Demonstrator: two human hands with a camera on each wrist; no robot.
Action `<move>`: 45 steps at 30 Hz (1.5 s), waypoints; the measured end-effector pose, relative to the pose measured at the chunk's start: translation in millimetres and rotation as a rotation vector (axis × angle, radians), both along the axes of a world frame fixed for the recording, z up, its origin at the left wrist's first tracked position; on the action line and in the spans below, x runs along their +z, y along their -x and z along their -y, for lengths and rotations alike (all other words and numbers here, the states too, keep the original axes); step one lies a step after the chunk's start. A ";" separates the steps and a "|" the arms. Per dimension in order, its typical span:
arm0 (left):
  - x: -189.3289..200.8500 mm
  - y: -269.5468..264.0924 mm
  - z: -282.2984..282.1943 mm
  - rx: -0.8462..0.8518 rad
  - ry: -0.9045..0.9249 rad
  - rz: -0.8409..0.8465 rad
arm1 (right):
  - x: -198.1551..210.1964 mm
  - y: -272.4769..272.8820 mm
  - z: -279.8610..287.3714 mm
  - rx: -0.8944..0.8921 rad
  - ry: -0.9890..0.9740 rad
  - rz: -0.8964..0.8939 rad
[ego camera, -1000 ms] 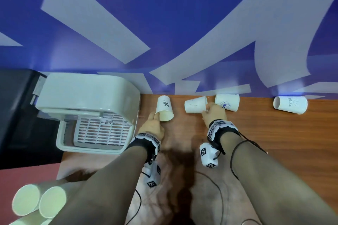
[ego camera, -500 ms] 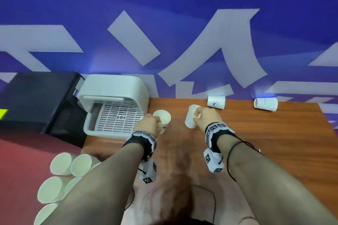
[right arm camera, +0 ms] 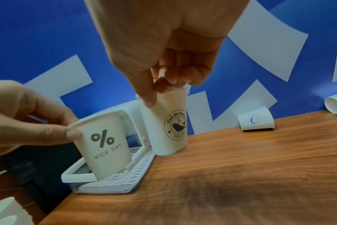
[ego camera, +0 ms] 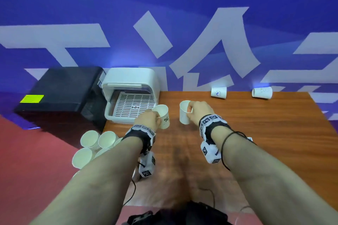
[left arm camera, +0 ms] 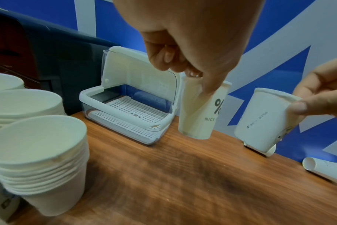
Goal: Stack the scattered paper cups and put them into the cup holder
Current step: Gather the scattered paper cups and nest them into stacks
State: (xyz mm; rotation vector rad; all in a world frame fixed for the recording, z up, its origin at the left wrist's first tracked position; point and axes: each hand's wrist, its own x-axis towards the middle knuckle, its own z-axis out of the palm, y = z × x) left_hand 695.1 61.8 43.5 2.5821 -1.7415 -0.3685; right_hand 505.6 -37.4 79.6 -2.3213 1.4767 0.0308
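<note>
My left hand point(ego camera: 157, 115) pinches the rim of a white "% NICE DAY" paper cup point(ego camera: 163, 118), thumb outside and fingers inside, holding it upright just right of the cup holder point(ego camera: 109, 117). My right hand point(ego camera: 189, 110) pinches the rim of a whale-print cup point(ego camera: 184, 115) the same way, a hand's width to the right. In the right wrist view the whale cup point(right arm camera: 169, 129) hangs from my fingers point(right arm camera: 147, 97), and the % cup point(right arm camera: 106, 144) hangs in front of the holder. Two more cups point(ego camera: 218, 92) point(ego camera: 262, 92) lie on their sides by the wall.
The white holder point(left arm camera: 98, 100) stands open with a slotted tray inside, at the wooden table's point(ego camera: 256, 142) back left. Several stacks of paper cups point(left arm camera: 38, 152) stand off the table's left edge. A black cabinet point(ego camera: 60, 89) sits left of the holder. The blue wall closes the back.
Both hands took hold of cups that lay on their sides near the wall, turned them upright and drew them toward me. The two cups on the right have not moved.
</note>
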 end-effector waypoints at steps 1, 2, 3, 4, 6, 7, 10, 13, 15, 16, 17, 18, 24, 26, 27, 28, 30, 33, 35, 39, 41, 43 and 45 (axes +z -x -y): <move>3.3 -5.5 -6.1 -0.007 0.018 -0.004 | 3.9 -5.2 -9.5 -0.009 0.008 0.011; 6.0 -11.6 -13.3 -0.019 0.043 0.000 | 7.4 -11.4 -20.8 -0.018 0.018 0.015; 8.9 -18.4 -23.0 -0.032 0.068 0.001 | 9.9 -18.5 -34.5 -0.026 0.031 0.019; 10.4 -25.1 -32.4 -0.041 0.084 -0.006 | 12.0 -25.3 -48.5 -0.037 0.040 0.023; 11.6 -39.7 -54.9 -0.068 0.116 -0.018 | 13.5 -39.8 -78.3 -0.071 0.060 0.027; 12.0 -48.6 -67.7 -0.087 0.131 -0.022 | 12.8 -47.4 -94.0 -0.090 0.068 0.030; 12.0 -86.2 -108.1 -0.140 0.202 -0.068 | 7.6 -75.6 -147.4 -0.150 0.086 0.059; 16.1 -122.4 -155.8 -0.112 0.225 -0.112 | 6.0 -104.1 -200.6 -0.165 0.128 0.056; 19.0 -145.9 -190.6 -0.112 0.230 -0.118 | 10.0 -124.4 -234.1 -0.153 0.145 0.047; 20.5 -154.4 -204.1 -0.115 0.235 -0.115 | 12.8 -132.7 -245.9 -0.153 0.148 0.049; 22.6 -163.2 -217.3 -0.117 0.242 -0.111 | 15.8 -141.6 -257.4 -0.151 0.156 0.053; 25.3 -172.2 -229.1 -0.112 0.251 -0.108 | 18.4 -151.3 -267.8 -0.149 0.164 0.052; 29.5 -201.7 -284.6 -0.039 0.291 -0.139 | 20.9 -187.3 -315.2 -0.073 0.165 0.018; 26.9 -204.9 -300.6 -0.025 0.284 -0.158 | 20.3 -192.2 -323.4 -0.063 0.149 -0.015; 25.7 -205.5 -307.6 -0.017 0.279 -0.159 | 19.5 -193.3 -326.1 -0.057 0.145 -0.022; 23.4 -206.9 -315.5 -0.008 0.270 -0.160 | 17.4 -195.2 -329.9 -0.049 0.135 -0.023; 18.3 -207.3 -327.6 -0.010 0.234 -0.151 | 13.5 -196.9 -336.5 -0.041 0.113 -0.009; 11.4 -204.8 -341.3 -0.068 0.165 -0.115 | 6.7 -197.0 -348.4 -0.048 0.108 0.001; 7.3 -201.0 -347.0 -0.096 0.120 -0.086 | 2.5 -195.3 -355.7 -0.038 0.114 -0.008; 0.0 -191.4 -351.6 -0.145 0.032 -0.035 | -2.4 -191.4 -363.9 -0.022 0.112 -0.045; -3.2 -187.0 -350.3 -0.147 0.011 -0.038 | -3.3 -187.6 -366.1 -0.030 0.109 -0.056; -5.7 -182.5 -347.2 -0.131 -0.010 -0.054 | -3.6 -183.3 -366.4 -0.038 0.109 -0.071; -6.8 -180.4 -344.8 -0.111 -0.028 -0.062 | -3.8 -181.2 -365.1 -0.048 0.103 -0.074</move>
